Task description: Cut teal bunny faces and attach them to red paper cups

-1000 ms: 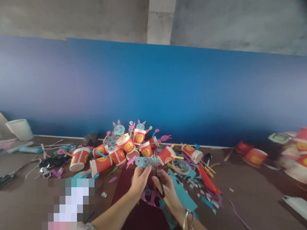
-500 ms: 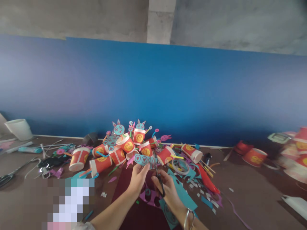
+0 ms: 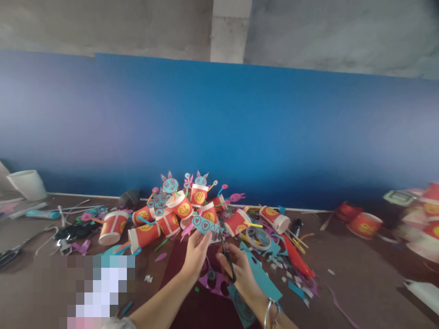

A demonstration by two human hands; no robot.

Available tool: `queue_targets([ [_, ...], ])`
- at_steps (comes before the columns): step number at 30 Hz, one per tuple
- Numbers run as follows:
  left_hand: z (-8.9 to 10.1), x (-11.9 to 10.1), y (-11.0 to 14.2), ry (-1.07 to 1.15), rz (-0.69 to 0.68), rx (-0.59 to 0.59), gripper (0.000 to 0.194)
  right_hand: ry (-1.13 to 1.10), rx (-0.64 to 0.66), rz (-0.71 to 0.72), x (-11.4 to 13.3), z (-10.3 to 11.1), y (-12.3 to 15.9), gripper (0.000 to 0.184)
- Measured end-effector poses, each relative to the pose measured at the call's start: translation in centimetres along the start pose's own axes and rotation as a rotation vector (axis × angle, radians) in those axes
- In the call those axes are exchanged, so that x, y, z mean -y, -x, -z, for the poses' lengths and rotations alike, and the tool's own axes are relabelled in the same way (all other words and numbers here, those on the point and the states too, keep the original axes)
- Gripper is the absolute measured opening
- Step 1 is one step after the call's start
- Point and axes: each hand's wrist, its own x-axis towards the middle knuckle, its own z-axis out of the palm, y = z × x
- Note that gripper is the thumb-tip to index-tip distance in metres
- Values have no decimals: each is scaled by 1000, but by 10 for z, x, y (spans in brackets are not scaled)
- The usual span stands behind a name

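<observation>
As the left hand (image 3: 196, 251) pinches a blue heart-patterned paper strip (image 3: 205, 224), the right hand (image 3: 240, 262) grips black-handled scissors (image 3: 232, 270) at 4 o'clock. Best turn the strip.

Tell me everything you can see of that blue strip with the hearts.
The blue strip is thin and flat, like paper or card. Round outlines run along it, with red hearts clear in the two leftmost; marks nearer its right end are harder to read. The left hand pinches it by its lower edge, raised before the red cups and sloping down to the right. Its right end lies at the blades of the scissors in the right hand; whether they touch is unclear.
</observation>
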Motion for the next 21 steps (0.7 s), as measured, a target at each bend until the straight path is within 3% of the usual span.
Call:
queue_targets([
  [8, 1, 1, 0, 9, -34, -42, 24, 16, -25, -32, 0, -1, -2, 42],
  [11, 2, -3, 2, -4, -19, 53, 15, -12, -94, 30, 3, 2, -1, 37],
  [16, 0, -8, 5, -57, 61, 345, 9, -96, -159, 31, 1, 9, -1, 31],
  [21, 0, -4, 6, -110, 84, 385, 17, -137, -180, 68, -4, 12, -4, 33],
])
